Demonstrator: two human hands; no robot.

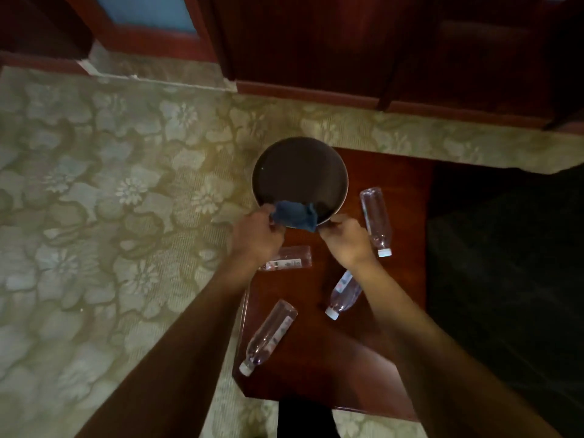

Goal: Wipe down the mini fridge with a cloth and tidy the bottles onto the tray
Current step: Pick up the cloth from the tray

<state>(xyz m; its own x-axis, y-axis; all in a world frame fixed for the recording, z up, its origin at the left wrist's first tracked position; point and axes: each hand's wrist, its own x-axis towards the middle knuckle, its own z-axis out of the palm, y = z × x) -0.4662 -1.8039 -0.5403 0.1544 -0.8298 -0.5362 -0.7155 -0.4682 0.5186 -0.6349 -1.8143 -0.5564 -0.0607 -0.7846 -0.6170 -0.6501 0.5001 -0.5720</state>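
Note:
A round dark tray point(300, 165) sits at the far end of a reddish wooden top point(395, 216). A crumpled blue cloth point(295, 216) lies over the tray's near rim. My left hand point(257, 235) grips the cloth's left side at the rim. On the right, my right hand point(344, 238) holds the tray's near edge beside the cloth. Several clear plastic bottles lie on their sides on the wooden top: one at the right point(376, 221), one under my left wrist point(292, 257), one in the middle point(343, 295) and one at the near left point(268, 336).
Patterned green carpet point(110, 216) covers the floor to the left. Dark wooden furniture point(316, 42) stands along the far wall. A dark mass point(505, 263) fills the right side beside the wooden top.

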